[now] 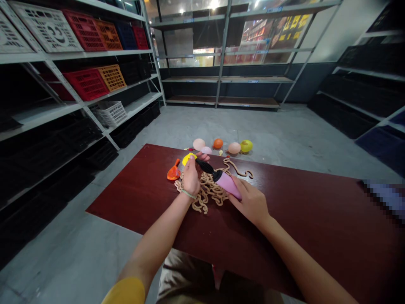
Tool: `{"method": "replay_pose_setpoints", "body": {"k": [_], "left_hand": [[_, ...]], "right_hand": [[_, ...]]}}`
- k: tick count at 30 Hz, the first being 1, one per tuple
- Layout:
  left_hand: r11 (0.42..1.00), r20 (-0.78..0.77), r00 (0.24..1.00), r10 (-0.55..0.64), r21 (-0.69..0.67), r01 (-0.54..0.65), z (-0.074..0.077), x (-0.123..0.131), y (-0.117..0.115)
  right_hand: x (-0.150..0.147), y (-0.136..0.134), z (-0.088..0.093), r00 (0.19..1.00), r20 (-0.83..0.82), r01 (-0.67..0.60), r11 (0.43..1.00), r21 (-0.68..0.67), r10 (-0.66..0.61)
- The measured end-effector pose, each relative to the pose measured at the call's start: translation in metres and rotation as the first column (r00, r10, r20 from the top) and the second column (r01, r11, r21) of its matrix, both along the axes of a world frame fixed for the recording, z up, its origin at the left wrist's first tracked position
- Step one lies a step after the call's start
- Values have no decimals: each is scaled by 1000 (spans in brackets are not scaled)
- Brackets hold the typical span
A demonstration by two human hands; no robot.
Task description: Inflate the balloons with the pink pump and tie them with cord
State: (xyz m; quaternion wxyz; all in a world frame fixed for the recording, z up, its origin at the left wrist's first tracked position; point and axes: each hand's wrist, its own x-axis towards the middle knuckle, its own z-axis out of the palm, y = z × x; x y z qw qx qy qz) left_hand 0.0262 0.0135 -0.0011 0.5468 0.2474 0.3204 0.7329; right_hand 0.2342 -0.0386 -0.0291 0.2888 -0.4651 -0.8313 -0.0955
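My right hand (251, 198) is wrapped round the pink barrel of a hand balloon pump (227, 185), which is tilted with its black end (205, 166) toward my left hand. At that end, my left hand (191, 176) pinches a small yellow balloon (188, 158); whether the balloon sits over the nozzle I cannot tell. A limp orange-red balloon (173, 172) lies on the table just left of my left hand. Beneath both hands spreads a tangled heap of tan, rope-like strands (202, 198), partly hidden by the pump, and one loose strand (238, 169) lies behind it.
The dark red table (303, 211) stretches to both sides. Beyond its far edge, several inflated balloons, one orange (217, 144) and one yellow-green (246, 146), lie on the grey floor (272, 131). Shelves with crates (85, 29) stand left; a metal rack (218, 80) stands behind.
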Motion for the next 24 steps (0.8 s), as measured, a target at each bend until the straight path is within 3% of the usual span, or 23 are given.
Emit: {"method": "replay_pose_setpoints", "body": {"k": [9, 24], "left_hand": [[996, -16, 996, 86, -19, -86, -1, 1, 1], [998, -67, 996, 61, -27, -63, -4, 0, 2]], "right_hand": [[-1, -1, 2, 1000, 4, 5, 1000, -28, -5], [1, -2, 4, 999, 33, -20, 998, -56, 22]]}}
